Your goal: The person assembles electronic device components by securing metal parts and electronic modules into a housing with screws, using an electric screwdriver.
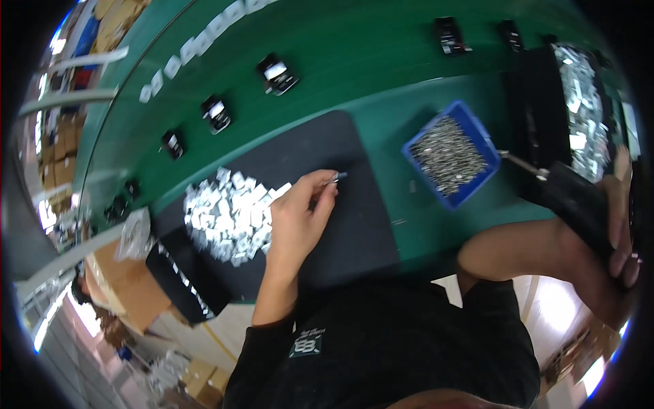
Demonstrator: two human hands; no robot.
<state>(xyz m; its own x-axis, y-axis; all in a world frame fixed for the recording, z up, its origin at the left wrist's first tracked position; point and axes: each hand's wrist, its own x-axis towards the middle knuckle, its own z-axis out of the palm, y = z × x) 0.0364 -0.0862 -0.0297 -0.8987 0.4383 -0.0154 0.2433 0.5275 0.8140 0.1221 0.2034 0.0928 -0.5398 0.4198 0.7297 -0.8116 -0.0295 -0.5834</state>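
Over the black mat [349,238], my left hand [300,215] pinches a small metal screw [338,177] between thumb and fingertips. Just left of that wrist lies a heap of small whitish pieces [228,215]. My right hand [618,228], at the far right, is wrapped round a black power screwdriver [575,194]. The tool's metal bit [521,162] points left, close to the right corner of a blue tray [464,196]. Many loose metal screws [446,157] fill that tray.
Several black devices [277,73] stand along the green belt [340,54] beyond the mat. At right is a black box [545,102] beside many clear shiny parts [581,109]. An open cardboard box [129,279] and a black box [184,283] sit at lower left.
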